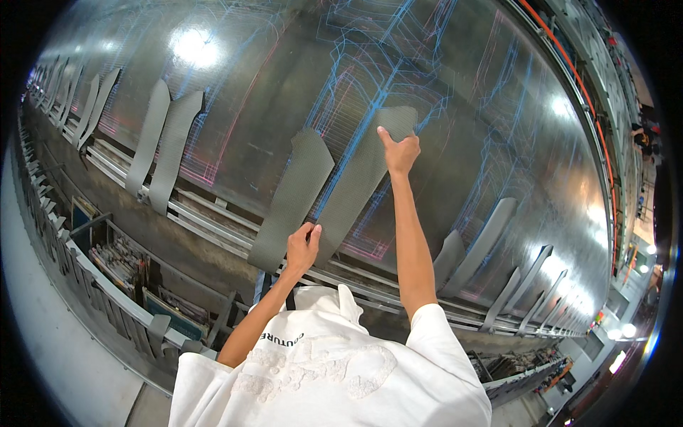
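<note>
Two long grey fabric panels lie side by side on a dark, glossy table marked with blue and pink lines. Over the upper end of the right fabric panel (359,171) is my right hand (400,154), its fingers curled and its thumb pressed on the cloth. Lower down, my left hand (303,247) is closed, thumb and fingertips pinched at the same panel's left edge. Just left of it lies the other fabric panel (293,192), with a pointed upper end; its lower end hangs over the table's near edge.
More grey panels (171,142) lie in pairs along the table (242,107) to the left, and others (484,238) to the right. A metal rail (199,226) runs along the near edge. Below it, a rack holds stacked items (121,263). An orange line (583,85) follows the far side.
</note>
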`<state>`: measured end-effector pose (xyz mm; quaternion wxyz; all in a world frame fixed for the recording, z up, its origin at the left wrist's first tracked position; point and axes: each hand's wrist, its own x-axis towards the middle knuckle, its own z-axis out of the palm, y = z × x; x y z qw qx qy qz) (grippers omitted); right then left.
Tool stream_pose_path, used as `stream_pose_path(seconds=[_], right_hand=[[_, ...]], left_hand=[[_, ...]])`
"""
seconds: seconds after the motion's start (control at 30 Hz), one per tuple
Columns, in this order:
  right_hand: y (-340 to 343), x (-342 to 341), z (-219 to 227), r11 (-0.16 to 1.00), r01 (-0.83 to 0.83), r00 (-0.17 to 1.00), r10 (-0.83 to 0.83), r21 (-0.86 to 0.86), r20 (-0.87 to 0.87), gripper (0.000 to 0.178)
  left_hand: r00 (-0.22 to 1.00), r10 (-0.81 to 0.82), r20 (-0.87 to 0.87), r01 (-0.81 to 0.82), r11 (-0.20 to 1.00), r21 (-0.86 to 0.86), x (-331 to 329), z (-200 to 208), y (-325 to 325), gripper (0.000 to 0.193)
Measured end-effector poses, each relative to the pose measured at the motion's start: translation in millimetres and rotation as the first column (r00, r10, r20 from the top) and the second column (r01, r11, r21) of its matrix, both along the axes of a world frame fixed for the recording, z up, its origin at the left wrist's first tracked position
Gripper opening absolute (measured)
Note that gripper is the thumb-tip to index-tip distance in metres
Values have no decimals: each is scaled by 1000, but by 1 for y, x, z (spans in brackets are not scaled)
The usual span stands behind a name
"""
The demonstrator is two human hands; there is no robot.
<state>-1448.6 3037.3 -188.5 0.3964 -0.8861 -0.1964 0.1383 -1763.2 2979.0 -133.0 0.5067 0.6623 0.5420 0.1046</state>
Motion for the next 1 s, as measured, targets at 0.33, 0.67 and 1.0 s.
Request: stream_pose_path(seconds=[0.33, 0.67, 1.0], right_hand=[[6, -5, 6, 997, -34, 994, 41, -72, 100, 52], [7, -8, -2, 998, 3, 985, 7, -60, 171, 52], [7, -5, -1, 996, -19, 991, 30, -86, 127, 54]], left_hand=[[999, -23, -44, 25, 999, 42, -1, -5, 5, 38], [999, -25, -32, 26, 999, 46, -1, -12, 5, 38], [998, -34, -53, 35, 999, 31, 1, -7, 9, 39]])
